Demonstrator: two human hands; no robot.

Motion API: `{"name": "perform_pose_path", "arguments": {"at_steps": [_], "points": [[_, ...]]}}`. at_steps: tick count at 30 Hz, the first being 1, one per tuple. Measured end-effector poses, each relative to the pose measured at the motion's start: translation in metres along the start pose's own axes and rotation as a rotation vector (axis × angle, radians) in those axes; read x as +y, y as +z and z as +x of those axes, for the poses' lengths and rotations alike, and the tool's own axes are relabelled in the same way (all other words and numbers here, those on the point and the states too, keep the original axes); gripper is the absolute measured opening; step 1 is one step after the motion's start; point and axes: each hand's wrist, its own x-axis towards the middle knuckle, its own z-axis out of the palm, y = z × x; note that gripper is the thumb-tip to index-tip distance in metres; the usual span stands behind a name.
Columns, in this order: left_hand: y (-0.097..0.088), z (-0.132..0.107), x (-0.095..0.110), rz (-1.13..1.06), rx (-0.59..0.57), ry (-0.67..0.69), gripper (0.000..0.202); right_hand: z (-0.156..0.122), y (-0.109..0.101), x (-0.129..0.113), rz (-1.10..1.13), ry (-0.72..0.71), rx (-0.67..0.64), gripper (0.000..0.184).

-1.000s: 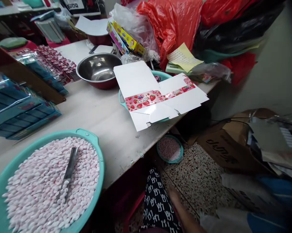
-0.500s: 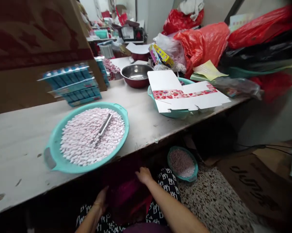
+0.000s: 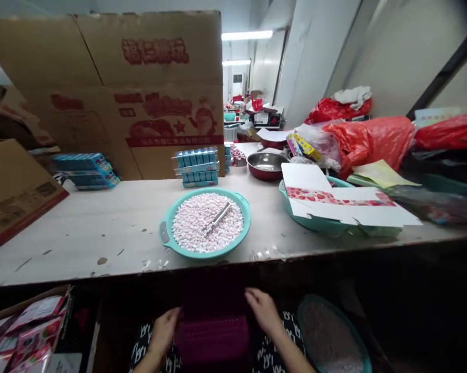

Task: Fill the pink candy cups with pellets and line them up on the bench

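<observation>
Handling of the magenta plastic piece [image 3: 216,339] looks under way rather than finished, as we judge it: it sits below the table's edge, between our patterned trouser legs [image 3: 291,324], with one hand at either side. Our left hand [image 3: 164,331] has its fingers curled at the left side, and our right hand [image 3: 265,312] reaches to the upper right; the hands are well apart, and darkness and blur keep us from telling whether either is clamped on the piece. Up on the table [image 3: 132,223], the turquoise basin [image 3: 202,254] is already filled with pale pink sweets [image 3: 194,223], and a metal scoop [image 3: 220,215] lies on them, out of our hands. The printed carton [image 3: 358,212] lies flat across a second basin [image 3: 319,224], not yet folded up. Blue packs [image 3: 198,166] stand stacked behind the sweets, apparently complete.
</observation>
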Motion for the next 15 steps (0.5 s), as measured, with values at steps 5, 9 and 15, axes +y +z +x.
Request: {"name": "perform_pose_path", "arguments": {"at_steps": [5,9,15], "points": [[-0.058,0.031,0.136,-0.199,0.251,0.428,0.069,0.091,-0.089,-0.117,0.065,-0.243,0.481,0.051],[-0.05,0.064,0.218,-0.141,0.061,0.22,0.06,0.183,-0.108,-0.177,-0.126,-0.096,0.446,0.044],[-0.025,0.082,0.216,-0.259,0.041,0.195,0.025,0.226,-0.089,-0.172,-0.079,-0.057,0.334,0.032]]}}
